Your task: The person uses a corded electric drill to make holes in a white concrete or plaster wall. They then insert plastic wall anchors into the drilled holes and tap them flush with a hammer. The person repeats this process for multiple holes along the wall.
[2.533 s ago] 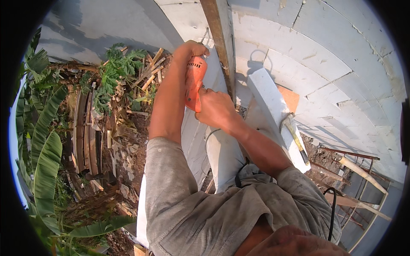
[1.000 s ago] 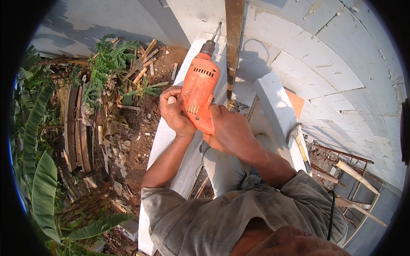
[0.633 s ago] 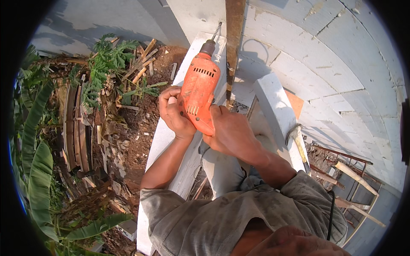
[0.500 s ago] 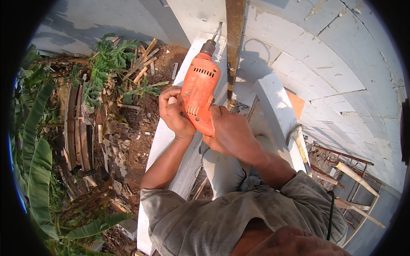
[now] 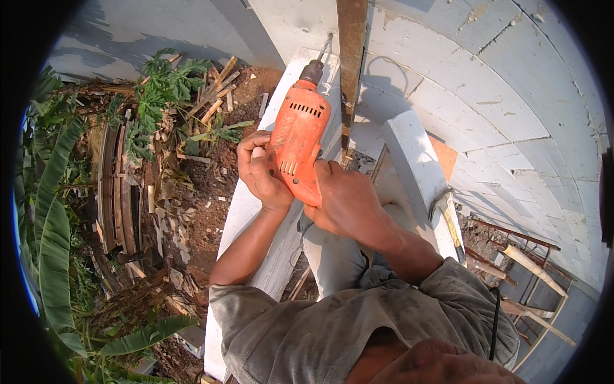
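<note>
An orange power drill (image 5: 299, 131) is held in both hands, its bit (image 5: 326, 47) pointing away from me. The bit's tip meets a hole in the pale block wall (image 5: 297, 22) ahead. My left hand (image 5: 262, 171) is closed against the left side of the drill body. Around the rear handle my right hand (image 5: 348, 195) is wrapped; its fingers on the trigger side are partly hidden. Below the drill runs a white block ledge (image 5: 246, 240). Just right of the bit stands an upright wooden board (image 5: 352, 64).
A hammer (image 5: 448, 221) rests on a white block (image 5: 416, 160) to my right. Beyond it rises a block wall (image 5: 499, 96), with wooden scaffolding (image 5: 537, 275) lower right. Down on the left are stacked planks (image 5: 115, 185), rubble and banana leaves (image 5: 57, 269).
Almost nothing differs. The drill and both hands keep their place, with the bit still at the hole; the leaves on the left have shifted slightly.
</note>
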Action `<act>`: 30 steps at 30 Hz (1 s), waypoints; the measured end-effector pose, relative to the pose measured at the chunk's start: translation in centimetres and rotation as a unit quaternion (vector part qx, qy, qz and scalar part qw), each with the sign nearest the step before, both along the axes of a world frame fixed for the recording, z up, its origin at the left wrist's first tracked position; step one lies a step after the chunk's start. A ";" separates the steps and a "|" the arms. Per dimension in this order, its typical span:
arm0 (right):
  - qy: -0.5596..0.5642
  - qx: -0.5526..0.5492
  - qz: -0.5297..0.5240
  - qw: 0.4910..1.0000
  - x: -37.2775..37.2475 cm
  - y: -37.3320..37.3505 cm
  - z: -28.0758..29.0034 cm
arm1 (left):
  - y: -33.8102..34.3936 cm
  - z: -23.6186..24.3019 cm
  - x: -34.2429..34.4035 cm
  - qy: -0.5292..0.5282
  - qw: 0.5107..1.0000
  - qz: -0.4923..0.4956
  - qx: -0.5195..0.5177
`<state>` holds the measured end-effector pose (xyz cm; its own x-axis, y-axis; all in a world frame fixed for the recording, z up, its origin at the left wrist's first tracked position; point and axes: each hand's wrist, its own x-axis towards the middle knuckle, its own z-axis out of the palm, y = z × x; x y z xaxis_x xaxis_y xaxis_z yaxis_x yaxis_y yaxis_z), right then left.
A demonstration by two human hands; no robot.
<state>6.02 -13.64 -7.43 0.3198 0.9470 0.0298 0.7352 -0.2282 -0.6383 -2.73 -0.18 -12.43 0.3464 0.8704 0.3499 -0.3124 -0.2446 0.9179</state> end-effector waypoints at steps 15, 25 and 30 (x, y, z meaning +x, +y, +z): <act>-0.004 0.004 0.006 1.000 0.8 -0.1 0.5 | -0.2 0.4 1.0 -0.021 1.000 0.008 -0.010; 0.002 -0.013 0.009 1.000 1.2 0.1 0.9 | -0.3 0.7 1.3 -0.029 0.999 0.000 -0.018; -0.010 -0.021 0.015 1.000 1.4 0.1 1.1 | -0.3 0.8 1.5 -0.032 0.999 0.007 -0.018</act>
<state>7.42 -13.51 -6.34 0.2910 0.9567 -0.0048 0.7546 -0.2326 -0.6136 -1.22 -0.52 -11.67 0.3124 0.8872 0.3397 -0.3667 -0.2172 0.9046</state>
